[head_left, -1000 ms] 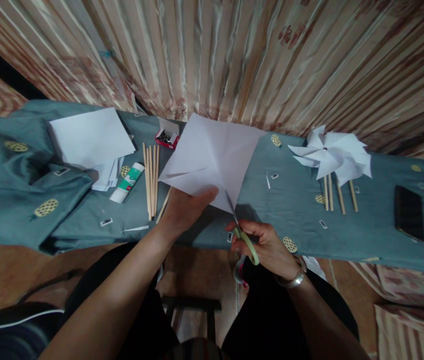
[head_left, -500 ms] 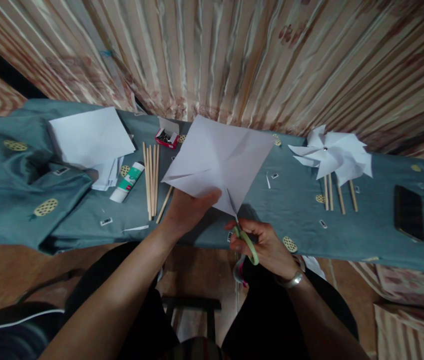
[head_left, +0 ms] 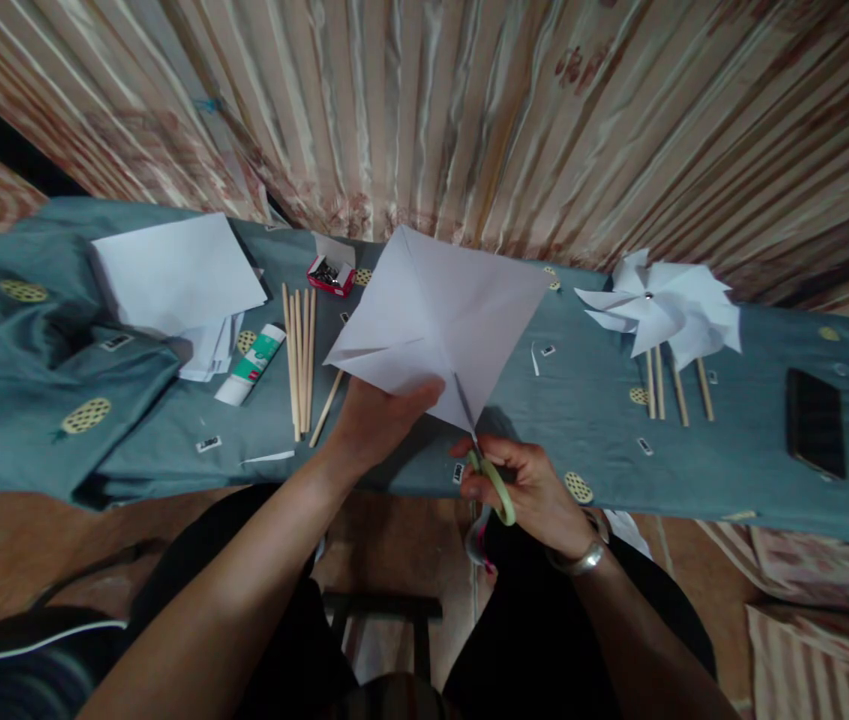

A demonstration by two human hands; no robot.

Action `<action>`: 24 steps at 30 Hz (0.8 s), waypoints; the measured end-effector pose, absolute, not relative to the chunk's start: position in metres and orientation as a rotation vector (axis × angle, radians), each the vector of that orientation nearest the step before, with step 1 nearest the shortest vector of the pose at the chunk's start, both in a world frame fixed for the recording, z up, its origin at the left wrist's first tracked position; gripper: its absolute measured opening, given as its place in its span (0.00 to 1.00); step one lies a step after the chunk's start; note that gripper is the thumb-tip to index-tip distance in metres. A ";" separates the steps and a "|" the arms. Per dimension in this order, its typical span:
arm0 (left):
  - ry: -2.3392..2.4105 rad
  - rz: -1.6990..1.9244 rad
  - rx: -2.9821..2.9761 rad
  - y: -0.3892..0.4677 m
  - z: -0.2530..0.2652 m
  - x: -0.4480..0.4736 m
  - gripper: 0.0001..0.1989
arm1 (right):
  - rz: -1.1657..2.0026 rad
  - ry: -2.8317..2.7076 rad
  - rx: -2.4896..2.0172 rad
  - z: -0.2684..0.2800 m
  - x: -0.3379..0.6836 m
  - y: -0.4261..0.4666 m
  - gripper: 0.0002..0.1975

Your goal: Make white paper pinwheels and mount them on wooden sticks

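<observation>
A square sheet of white paper (head_left: 461, 300) is held up over the table, creased along its diagonals and slit near its left corner. My left hand (head_left: 386, 415) grips its lower edge, thumb on top and the other fingers hidden beneath. In my right hand (head_left: 525, 490) are scissors (head_left: 495, 487) with pale green handles. Their blades lie on the paper at the corner nearest me, pointing toward the sheet's middle. How far the blades are apart is hard to make out.
Left lie a white paper stack (head_left: 180, 275), a glue stick (head_left: 250, 365), wooden sticks (head_left: 300, 360) and a small red box (head_left: 332, 275) of metal pins. Right are paper pinwheels (head_left: 664, 305) on sticks and a black phone (head_left: 815, 422). Paper scraps dot the blue-green cloth (head_left: 739, 460). A curtain (head_left: 454, 110) hangs behind.
The view has shifted very slightly. Both hands, the paper and the scissors stay almost in the same place.
</observation>
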State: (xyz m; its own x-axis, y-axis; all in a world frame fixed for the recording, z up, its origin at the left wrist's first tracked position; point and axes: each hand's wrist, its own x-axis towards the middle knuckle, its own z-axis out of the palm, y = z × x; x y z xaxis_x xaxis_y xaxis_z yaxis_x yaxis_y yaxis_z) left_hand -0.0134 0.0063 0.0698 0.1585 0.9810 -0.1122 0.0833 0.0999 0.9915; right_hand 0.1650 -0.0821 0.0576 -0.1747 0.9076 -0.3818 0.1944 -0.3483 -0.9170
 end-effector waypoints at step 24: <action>1.140 0.964 1.227 0.002 0.069 -0.012 0.12 | 1.548 -1.224 -1.564 0.058 0.161 -0.081 0.21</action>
